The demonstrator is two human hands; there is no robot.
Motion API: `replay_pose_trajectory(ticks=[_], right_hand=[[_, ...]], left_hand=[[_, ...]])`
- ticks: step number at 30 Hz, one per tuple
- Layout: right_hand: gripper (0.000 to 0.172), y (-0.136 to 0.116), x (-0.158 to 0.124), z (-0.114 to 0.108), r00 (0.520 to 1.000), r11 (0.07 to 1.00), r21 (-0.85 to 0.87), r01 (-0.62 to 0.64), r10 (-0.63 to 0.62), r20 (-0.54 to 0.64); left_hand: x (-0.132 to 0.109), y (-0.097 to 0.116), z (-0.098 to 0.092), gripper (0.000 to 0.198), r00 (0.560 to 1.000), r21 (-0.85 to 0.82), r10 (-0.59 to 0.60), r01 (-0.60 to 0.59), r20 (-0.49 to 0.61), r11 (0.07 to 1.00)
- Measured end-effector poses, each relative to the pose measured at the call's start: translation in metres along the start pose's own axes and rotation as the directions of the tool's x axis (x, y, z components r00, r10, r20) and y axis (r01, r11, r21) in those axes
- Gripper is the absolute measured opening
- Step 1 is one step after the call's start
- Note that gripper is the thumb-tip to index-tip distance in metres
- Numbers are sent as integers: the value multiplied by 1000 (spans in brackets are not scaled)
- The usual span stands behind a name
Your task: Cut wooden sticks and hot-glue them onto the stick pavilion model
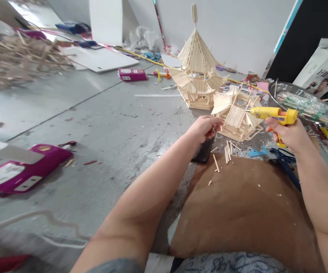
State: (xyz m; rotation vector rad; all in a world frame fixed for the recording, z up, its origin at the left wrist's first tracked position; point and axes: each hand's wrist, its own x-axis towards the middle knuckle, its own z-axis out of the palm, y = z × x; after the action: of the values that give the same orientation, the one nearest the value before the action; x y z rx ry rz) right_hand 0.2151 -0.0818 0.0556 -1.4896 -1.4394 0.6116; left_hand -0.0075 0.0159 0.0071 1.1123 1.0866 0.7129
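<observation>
In my right hand [287,133] is a yellow hot glue gun [269,113], its nozzle pointing left at the roof panels of a small unfinished pavilion model [236,116] built of thin wooden sticks. My left hand [206,127] is closed at the left edge of that model, fingertips against it and partly hidden. Behind stands a taller stick pagoda [196,81] with a pointed roof. Loose cut sticks [228,152] lie in front of the model. A dark phone-like slab [203,151] rests below my left hand.
Dark blue pliers [287,168] and a blue plastic piece [257,151] lie near my right forearm. A metal bowl [272,93] of wrapped sticks stands right. Purple power strips [35,165] sit left. Brown board [238,204] lies before me; a stick heap [24,57] is far left.
</observation>
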Motion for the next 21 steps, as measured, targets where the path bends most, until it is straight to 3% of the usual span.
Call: replay_pose_trajectory(ticks=[3,8,12,15,18,21], right_hand=[[34,-6,-20,-9,990,990,75,-122,127,-66],[35,3,-40,-23,987,963,225,-146,157,-31],[37,16,-45,-28,987,937,310,-159,159,25],[39,20,-47,-29,986,921,354,-164,160,38],[37,24,-48,-32,983,913,375,-161,182,-20],[37,30,-50,-36,973,913,359,-193,226,-52]], left_hand=[[-6,5,-4,19,996,169,66,-54,-63,984],[-20,14,-4,22,972,496,200,-115,-121,861],[-34,8,-2,23,950,706,311,-204,-24,678],[-45,1,1,19,943,804,317,-266,102,532],[-52,-5,4,19,951,889,278,-239,133,391],[-54,-12,5,22,967,961,251,-112,46,254]])
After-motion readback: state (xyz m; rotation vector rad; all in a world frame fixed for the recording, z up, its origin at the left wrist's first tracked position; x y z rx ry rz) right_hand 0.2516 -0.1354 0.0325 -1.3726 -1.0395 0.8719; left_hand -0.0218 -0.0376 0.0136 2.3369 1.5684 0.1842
